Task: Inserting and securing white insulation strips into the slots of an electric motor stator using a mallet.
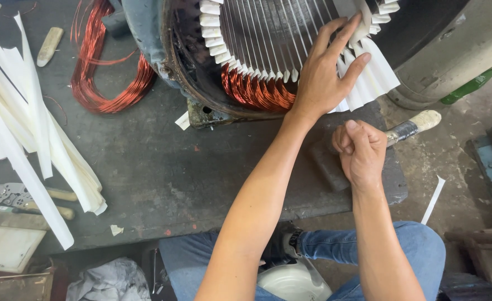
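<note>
- At the bench's (162, 178) far-left edge: long white paper strips (34, 145) fanned out, running from the far corner toward the near edge.
- Under the strips near the left edge: metal pliers (6, 194) with pale handles, partly covered.
- Off the near-left corner: a flat white board (6, 245) and crumpled grey cloth (109, 281) lower down.
- Far-left on the bench: a loose coil of copper wire (104, 83), reddish, lying flat; a small pale wooden stick (50, 45) just beside it.
- Dark, stained grey bench top, scuffed, with small white paper scraps scattered.
- At the far edge, centre: a large motor stator (257, 39) on its side, slots lined with white insulation paper (371, 81), copper windings (254, 92) bulging at the lower rim.
- Left hand (324, 78) reaching across to the stator's lower-right rim, fingers spread and extended, fingertips pressing on the white insulation paper.
- Right hand (363, 153) near the bench's right edge, curled into a closed fist around the handle of a hammer (410, 129); tape-wrapped handle with pale end sticking out to the right.
- Beyond the right edge: dusty concrete floor (457, 167), a white paper strip lying on it.
- Near edge: blue jeans (379, 245) of the seated person.
</note>
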